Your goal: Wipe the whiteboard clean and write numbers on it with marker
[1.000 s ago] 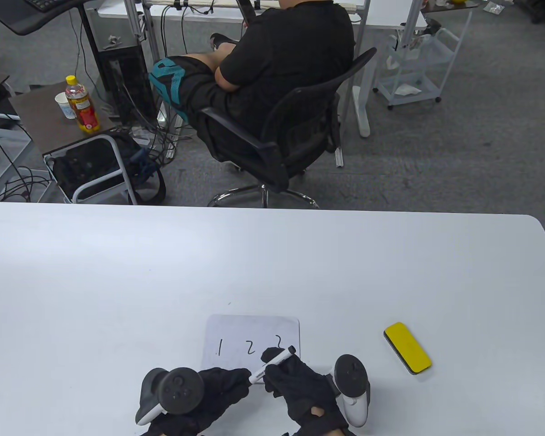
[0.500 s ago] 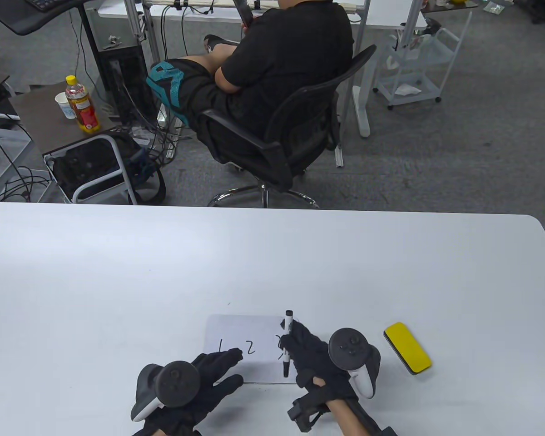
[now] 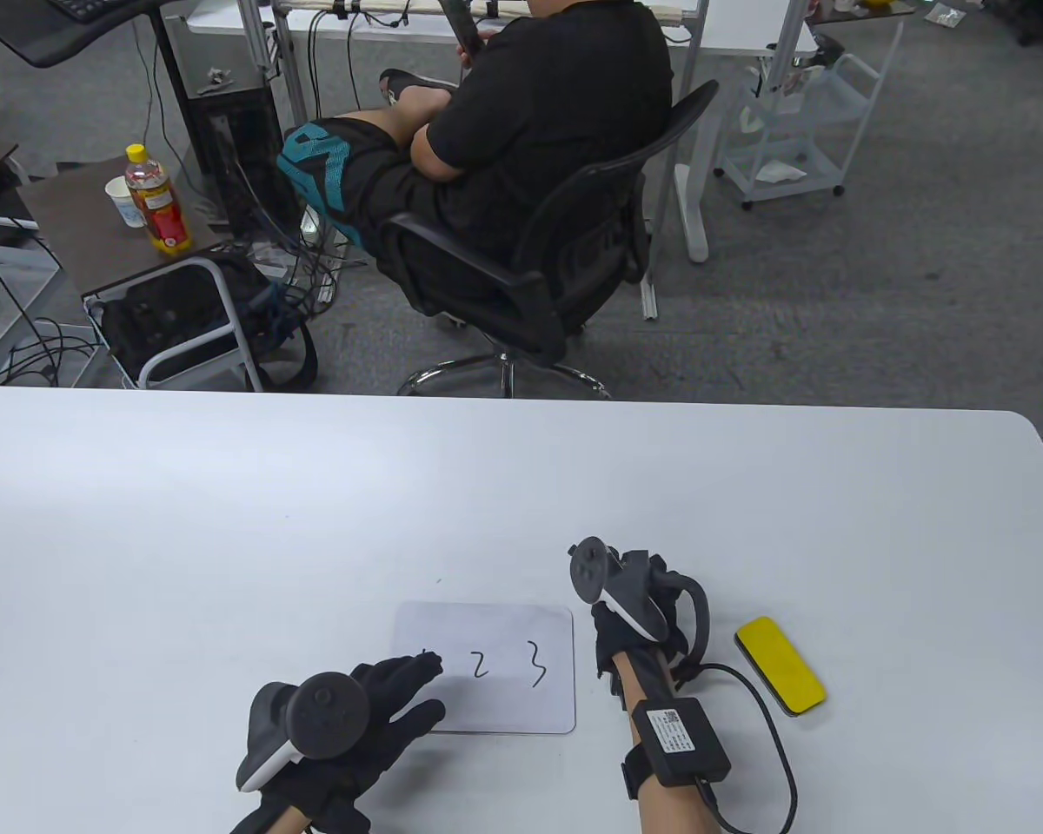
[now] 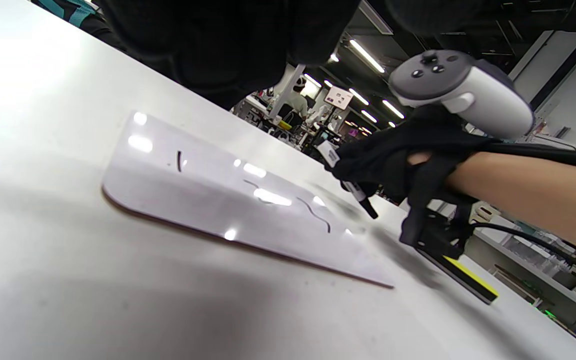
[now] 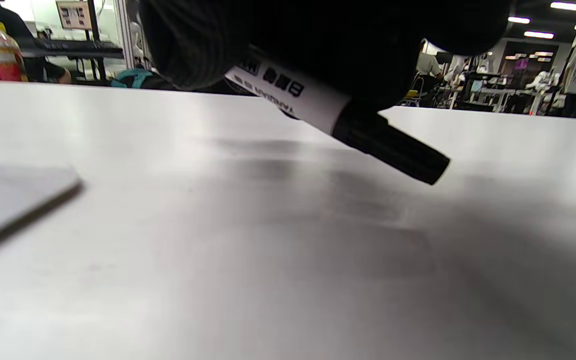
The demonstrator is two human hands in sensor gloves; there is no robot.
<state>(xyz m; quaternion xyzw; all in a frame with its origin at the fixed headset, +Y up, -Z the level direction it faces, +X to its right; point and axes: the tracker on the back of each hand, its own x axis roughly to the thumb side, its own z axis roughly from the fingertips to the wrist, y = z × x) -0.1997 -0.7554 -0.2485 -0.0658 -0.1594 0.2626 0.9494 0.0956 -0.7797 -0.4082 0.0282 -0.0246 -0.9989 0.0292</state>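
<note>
Left hand [image 3: 374,708] flat, fingers spread on whiteboard [image 3: 495,695] | right hand [image 4: 398,160] grips marker [image 5: 338,117]

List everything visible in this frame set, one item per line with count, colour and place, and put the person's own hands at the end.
small white rectangular whiteboard: 1, white with black digits, near table edge
yellow-topped whiteboard eraser: 1, yellow and black, right of the whiteboard
black-and-white marker: 1, capped, off the whiteboard's right side
white table: 1, white, foreground
seated person on a black office chair: 1, black shirt, beyond the table
yellow-capped drink bottle: 1, on the side table, far left
paper cup: 1, white, beside the bottle
white wire cart: 1, far right
left hand: black glove, fingers on the whiteboard's left part
right hand: black glove, grip round the marker
</note>
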